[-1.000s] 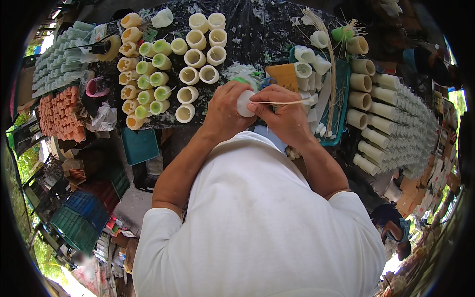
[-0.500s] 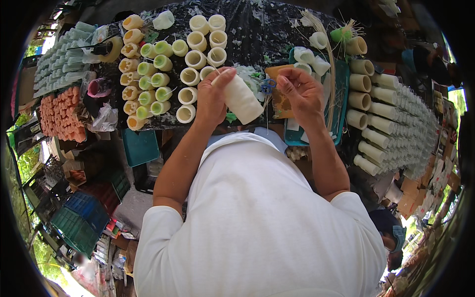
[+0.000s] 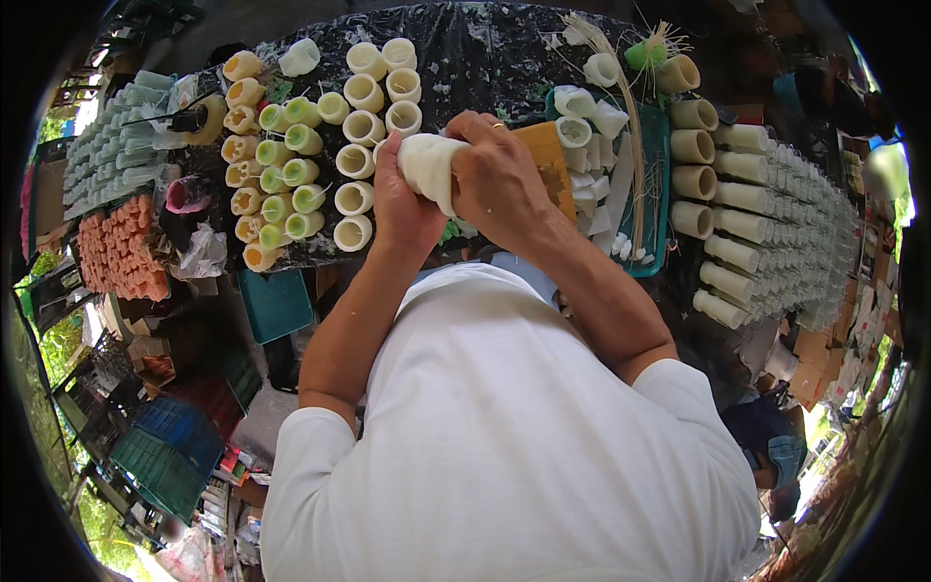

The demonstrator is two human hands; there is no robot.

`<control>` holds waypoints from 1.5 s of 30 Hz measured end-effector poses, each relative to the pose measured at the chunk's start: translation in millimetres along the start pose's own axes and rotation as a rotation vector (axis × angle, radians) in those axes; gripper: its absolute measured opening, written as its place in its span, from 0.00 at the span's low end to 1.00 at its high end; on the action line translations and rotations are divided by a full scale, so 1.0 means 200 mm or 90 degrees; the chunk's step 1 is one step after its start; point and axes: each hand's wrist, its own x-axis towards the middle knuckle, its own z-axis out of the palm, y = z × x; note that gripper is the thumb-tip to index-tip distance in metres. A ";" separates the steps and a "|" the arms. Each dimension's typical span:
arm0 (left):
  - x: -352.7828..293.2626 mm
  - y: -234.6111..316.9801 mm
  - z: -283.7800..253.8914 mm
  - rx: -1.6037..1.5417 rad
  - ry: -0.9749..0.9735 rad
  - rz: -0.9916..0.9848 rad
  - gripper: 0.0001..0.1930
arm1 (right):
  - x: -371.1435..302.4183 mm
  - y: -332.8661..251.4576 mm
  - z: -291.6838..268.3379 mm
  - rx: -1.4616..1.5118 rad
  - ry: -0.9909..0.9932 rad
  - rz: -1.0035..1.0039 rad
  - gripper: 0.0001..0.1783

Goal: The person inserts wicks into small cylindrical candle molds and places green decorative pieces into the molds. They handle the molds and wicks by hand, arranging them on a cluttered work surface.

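A cream-white wax candle (image 3: 425, 165), a thick cylinder, is held in front of me over the near edge of the table. My left hand (image 3: 402, 215) is closed around its left side. Curled over the candle's right end, my right hand (image 3: 502, 173) has its fingers pressed on the wax; a ring shows on one finger. Whether a small tool sits inside those fingers is hidden. Just left of the candle stand rows of hollow cream candles (image 3: 353, 199), and right of my hands lies an ochre board (image 3: 549, 160).
Green-lined candles (image 3: 299, 172) and orange-yellow ones (image 3: 246, 201) fill the table's left. On the right, a teal tray (image 3: 661, 209) bears white wax pieces and long dry stalks. Beyond it lie tan hollow cylinders (image 3: 692, 181) and stacked cream pieces (image 3: 742, 223). Someone (image 3: 771, 436) is at lower right.
My right hand has come left from open air onto the candle's right end. The candle has moved slightly up and left and turned. The ochre board is more visible.
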 end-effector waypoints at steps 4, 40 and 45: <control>-0.03 -0.05 0.06 0.083 0.143 0.071 0.21 | -0.10 0.19 0.13 0.014 0.006 0.070 0.12; -0.15 -0.26 -1.04 0.005 0.255 0.104 0.16 | -0.39 0.16 0.51 0.307 -0.304 0.320 0.46; 0.00 -0.23 -1.00 -0.008 0.244 0.160 0.14 | -0.29 0.24 0.75 0.127 -0.189 0.070 0.38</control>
